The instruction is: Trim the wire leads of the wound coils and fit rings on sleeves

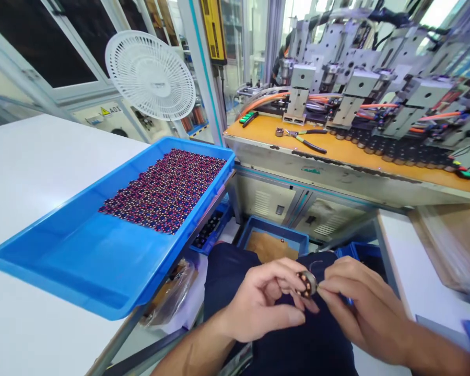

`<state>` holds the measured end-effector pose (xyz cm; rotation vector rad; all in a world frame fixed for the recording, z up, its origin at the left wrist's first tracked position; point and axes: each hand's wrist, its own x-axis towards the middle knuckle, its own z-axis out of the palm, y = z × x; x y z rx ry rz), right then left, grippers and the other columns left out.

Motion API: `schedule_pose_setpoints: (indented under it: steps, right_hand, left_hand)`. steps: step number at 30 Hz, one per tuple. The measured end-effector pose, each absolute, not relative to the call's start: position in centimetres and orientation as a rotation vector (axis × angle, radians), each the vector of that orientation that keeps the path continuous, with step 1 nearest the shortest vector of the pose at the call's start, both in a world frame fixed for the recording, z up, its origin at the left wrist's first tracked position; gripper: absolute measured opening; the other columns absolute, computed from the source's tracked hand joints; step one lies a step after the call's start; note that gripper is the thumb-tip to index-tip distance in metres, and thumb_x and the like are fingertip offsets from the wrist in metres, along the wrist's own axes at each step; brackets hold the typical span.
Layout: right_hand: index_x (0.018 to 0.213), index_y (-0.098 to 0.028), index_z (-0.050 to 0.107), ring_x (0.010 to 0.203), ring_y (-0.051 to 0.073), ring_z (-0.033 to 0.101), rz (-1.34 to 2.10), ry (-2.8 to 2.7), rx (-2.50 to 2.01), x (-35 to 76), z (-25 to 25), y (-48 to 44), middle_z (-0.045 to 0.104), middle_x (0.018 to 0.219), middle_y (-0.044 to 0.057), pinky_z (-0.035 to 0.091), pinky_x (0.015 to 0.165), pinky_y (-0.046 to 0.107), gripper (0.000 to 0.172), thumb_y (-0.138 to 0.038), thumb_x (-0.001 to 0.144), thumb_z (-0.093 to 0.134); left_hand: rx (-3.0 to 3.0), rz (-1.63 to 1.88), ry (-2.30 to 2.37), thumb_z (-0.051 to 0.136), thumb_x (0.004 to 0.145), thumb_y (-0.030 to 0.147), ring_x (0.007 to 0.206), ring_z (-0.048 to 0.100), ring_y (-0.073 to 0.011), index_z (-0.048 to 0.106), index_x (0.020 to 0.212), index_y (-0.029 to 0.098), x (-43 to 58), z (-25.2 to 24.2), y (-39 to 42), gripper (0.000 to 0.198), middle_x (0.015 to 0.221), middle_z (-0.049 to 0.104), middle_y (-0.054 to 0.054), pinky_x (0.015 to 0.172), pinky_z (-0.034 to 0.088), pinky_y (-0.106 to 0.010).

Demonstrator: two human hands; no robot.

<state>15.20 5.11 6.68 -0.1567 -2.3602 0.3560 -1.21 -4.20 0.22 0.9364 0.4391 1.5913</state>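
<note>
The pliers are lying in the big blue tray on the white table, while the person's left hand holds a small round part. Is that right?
Not quite: the head view shows the pliers lying on the orange benchtop, not in the big blue tray. The left hand does hold a small round part.

Left hand holds a small round part
</note>
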Motion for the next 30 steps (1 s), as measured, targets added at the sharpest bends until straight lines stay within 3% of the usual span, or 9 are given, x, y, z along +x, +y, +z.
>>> schedule_pose_setpoints:
  steps: [4,7,9,12,18,21,24,27,30]
  right_hand:
    - [0.089,-0.011,0.059,0.069,0.011,0.057,0.370,-2.382,-0.121,15.5,7.0,5.2,0.061,0.075,0.004,0.051,0.063,0.024,0.015,-0.013,0.100,0.049]
    - [0.091,-0.011,0.059,0.070,0.012,0.056,0.395,-2.388,0.011,15.7,7.1,5.3,0.062,0.077,0.005,0.051,0.066,0.027,0.014,-0.011,0.099,0.048]
    - [0.092,-0.012,0.059,0.070,0.011,0.056,0.429,-2.389,0.042,15.8,7.2,5.3,0.063,0.078,0.004,0.051,0.066,0.027,0.015,-0.012,0.100,0.047]
    - [0.091,-0.013,0.060,0.070,0.010,0.057,0.461,-2.403,0.025,15.8,7.3,5.3,0.063,0.077,0.003,0.050,0.065,0.025,0.018,-0.016,0.103,0.046]
    - [0.089,-0.012,0.060,0.068,0.012,0.059,0.272,-2.380,-0.053,15.9,7.4,5.2,0.063,0.076,0.003,0.052,0.065,0.026,0.015,-0.013,0.100,0.049]
    - [0.092,-0.012,0.060,0.069,0.012,0.059,0.303,-2.365,-0.147,15.9,7.4,5.1,0.063,0.078,0.004,0.053,0.063,0.026,0.010,-0.011,0.097,0.051]
    - [0.094,-0.011,0.060,0.071,0.013,0.059,0.367,-2.343,-0.211,15.6,7.5,5.1,0.063,0.078,0.005,0.053,0.063,0.025,0.007,-0.009,0.095,0.053]
    - [0.090,-0.011,0.060,0.071,0.013,0.060,0.451,-2.284,-0.157,15.1,7.3,5.2,0.062,0.077,0.006,0.053,0.064,0.025,0.007,-0.010,0.094,0.053]
    - [0.087,-0.009,0.062,0.071,0.014,0.061,0.477,-2.204,-0.014,14.6,6.7,5.5,0.063,0.076,0.008,0.054,0.066,0.026,0.011,-0.012,0.094,0.053]
  left_hand:
    - [0.927,1.684,0.317,0.087,0.068,0.019,0.108,0.069,-0.0225,0.066,0.075,0.017,-1.6,0.5,-4.2,0.022,0.108,0.072,-0.004,0.101,0.050,-0.038]
    - [0.766,1.641,0.244,0.086,0.069,0.035,0.118,0.064,-0.0231,0.068,0.092,0.021,-1.4,0.3,-3.9,0.033,0.107,0.073,-0.003,0.103,0.048,-0.038]
    - [0.738,1.451,0.307,0.079,0.075,0.046,0.102,0.069,-0.0188,0.067,0.105,0.017,-1.1,0.1,-3.7,0.043,0.105,0.072,-0.008,0.090,0.052,-0.029]
    - [0.774,1.183,0.306,0.068,0.084,0.052,0.067,0.069,-0.0133,0.064,0.098,0.010,-0.6,-0.2,-3.6,0.044,0.079,0.070,-0.008,0.065,0.053,-0.022]
    - [0.818,1.435,0.474,0.067,0.089,0.021,0.057,0.068,-0.0097,0.061,0.112,0.018,0.0,-0.2,-3.9,0.024,0.068,0.066,0.001,0.057,0.053,-0.017]
    - [0.851,1.565,0.537,0.070,0.086,0.014,0.068,0.072,-0.0111,0.065,0.110,0.023,-0.2,0.4,-4.2,0.026,0.086,0.069,-0.001,0.059,0.055,-0.017]
    - [0.888,1.681,0.528,0.080,0.074,0.011,0.093,0.073,-0.0167,0.070,0.090,0.022,-0.7,1.0,-4.4,0.021,0.111,0.067,-0.002,0.082,0.059,-0.028]
    - [0.773,1.721,0.415,0.085,0.070,0.018,0.111,0.068,-0.0209,0.067,0.079,0.022,-1.2,1.2,-3.9,0.020,0.105,0.070,0.003,0.099,0.054,-0.034]
    - [0.647,1.583,0.376,0.084,0.071,0.037,0.103,0.071,-0.0181,0.068,0.095,0.022,-1.1,1.3,-3.0,0.032,0.101,0.073,0.000,0.089,0.057,-0.026]
